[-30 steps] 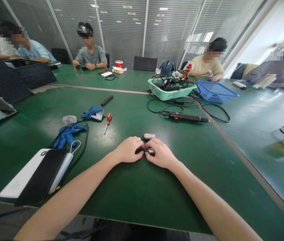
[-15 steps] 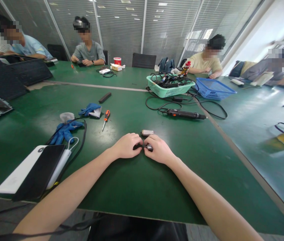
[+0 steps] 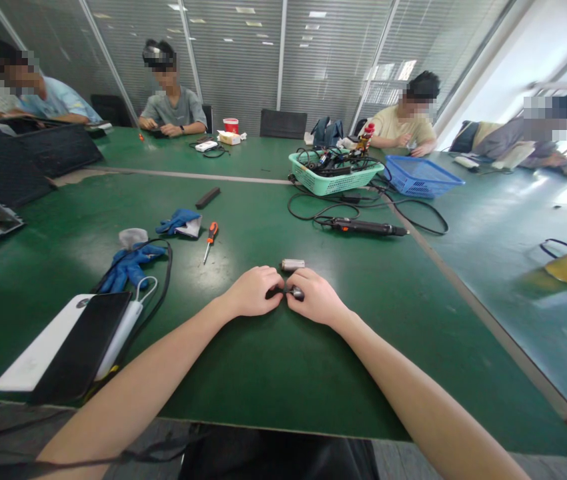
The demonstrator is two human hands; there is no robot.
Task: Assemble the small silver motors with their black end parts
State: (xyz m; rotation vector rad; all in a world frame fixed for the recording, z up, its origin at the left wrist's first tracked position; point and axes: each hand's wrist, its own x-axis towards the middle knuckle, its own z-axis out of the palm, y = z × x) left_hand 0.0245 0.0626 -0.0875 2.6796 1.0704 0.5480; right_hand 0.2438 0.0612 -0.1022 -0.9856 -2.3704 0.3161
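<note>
Pinching from both sides, the left hand [image 3: 256, 291] and right hand [image 3: 316, 298] close their fingertips on one small dark part [image 3: 297, 292], held just above the green table [image 3: 273, 373] at its near middle. Against the frame half a second earlier, both hands keep the same pinch at the same spot; only the view has shifted slightly. The metal cylinder [image 3: 293, 265] stays lying just beyond the fingers, apart from them. Count: one held part, one loose cylinder, one orange-handled screwdriver [image 3: 210, 237], two blue gloves [image 3: 181, 221] [image 3: 131, 263], one green basket [image 3: 333, 180], one blue basket [image 3: 421, 177], one corded power tool [image 3: 363, 228]. Fingertips cover most of the held part; only a rounded grey end shows at the right hand, so its shape cannot be made out.
</note>
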